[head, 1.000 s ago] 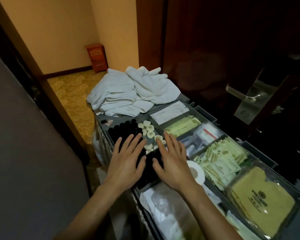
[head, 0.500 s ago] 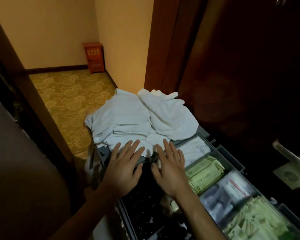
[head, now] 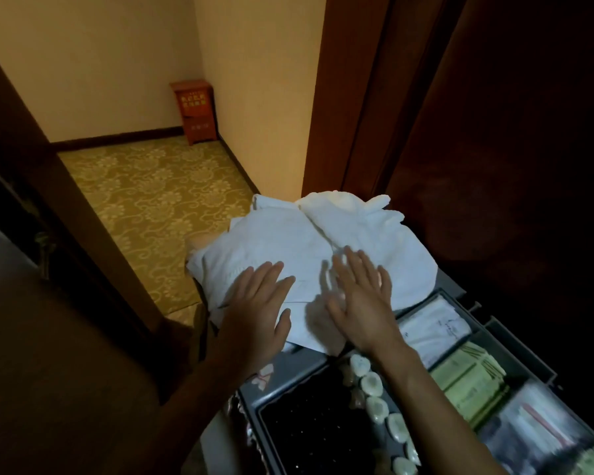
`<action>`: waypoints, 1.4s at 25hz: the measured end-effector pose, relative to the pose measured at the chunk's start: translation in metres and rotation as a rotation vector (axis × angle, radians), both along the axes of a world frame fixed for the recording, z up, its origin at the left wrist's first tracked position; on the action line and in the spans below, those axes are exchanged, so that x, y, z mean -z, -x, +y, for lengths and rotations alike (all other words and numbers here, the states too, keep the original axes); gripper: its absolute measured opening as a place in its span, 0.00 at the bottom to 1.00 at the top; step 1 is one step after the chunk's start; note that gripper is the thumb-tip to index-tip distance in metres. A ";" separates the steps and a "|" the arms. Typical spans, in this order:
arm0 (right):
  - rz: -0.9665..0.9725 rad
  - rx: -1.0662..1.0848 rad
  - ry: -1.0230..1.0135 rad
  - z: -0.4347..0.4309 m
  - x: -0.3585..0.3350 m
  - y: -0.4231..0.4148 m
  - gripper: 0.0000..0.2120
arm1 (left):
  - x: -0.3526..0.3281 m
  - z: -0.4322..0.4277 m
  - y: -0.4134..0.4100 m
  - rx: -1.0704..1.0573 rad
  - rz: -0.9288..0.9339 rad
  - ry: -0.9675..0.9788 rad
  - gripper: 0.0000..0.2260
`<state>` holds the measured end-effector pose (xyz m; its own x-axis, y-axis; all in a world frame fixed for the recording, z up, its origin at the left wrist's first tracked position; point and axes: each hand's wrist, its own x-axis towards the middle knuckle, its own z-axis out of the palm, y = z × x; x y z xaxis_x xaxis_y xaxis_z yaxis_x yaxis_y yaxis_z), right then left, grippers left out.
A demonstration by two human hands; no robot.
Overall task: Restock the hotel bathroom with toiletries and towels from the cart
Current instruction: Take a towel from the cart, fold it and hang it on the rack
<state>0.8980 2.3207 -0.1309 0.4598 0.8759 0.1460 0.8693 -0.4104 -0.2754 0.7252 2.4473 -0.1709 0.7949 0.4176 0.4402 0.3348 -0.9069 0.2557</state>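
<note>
A heap of white towels lies on the far end of the grey cart. My left hand lies flat over the near left part of the heap, fingers straight. My right hand is spread flat over the middle of the heap, slightly blurred. Whether either palm touches the cloth is unclear. Nearer me, the cart's compartments hold black bottles, a row of small white round soaps, green sachets and white packets.
A dark wooden door and its frame stand close on the right of the cart. A dark door edge runs along the left. Patterned yellow carpet stretches ahead to a small red cabinet against the wall.
Both hands have moved forward from above the black bottles and soaps to over the white towels. The view has shifted toward the far end of the cart.
</note>
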 end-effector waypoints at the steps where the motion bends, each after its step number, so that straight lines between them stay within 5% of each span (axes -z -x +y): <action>1: -0.008 0.035 -0.025 0.011 -0.003 -0.011 0.32 | -0.001 0.007 -0.001 -0.010 0.000 0.009 0.22; 9: 0.014 0.133 0.009 0.054 0.001 -0.037 0.29 | 0.003 0.020 -0.029 0.050 0.012 0.038 0.23; 16: 0.091 0.189 -0.293 0.032 -0.012 -0.051 0.20 | -0.010 0.016 -0.053 0.139 -0.070 0.295 0.24; 24: -0.031 -0.009 -0.493 -0.014 -0.054 -0.040 0.18 | -0.072 -0.021 -0.097 0.125 -0.254 0.564 0.42; 31: -0.142 0.023 -0.639 -0.075 -0.100 -0.023 0.15 | -0.119 -0.072 -0.115 0.205 -0.397 0.455 0.21; 35: -0.057 0.054 -0.710 -0.123 -0.120 -0.011 0.22 | -0.146 -0.118 -0.113 0.263 -0.555 0.565 0.21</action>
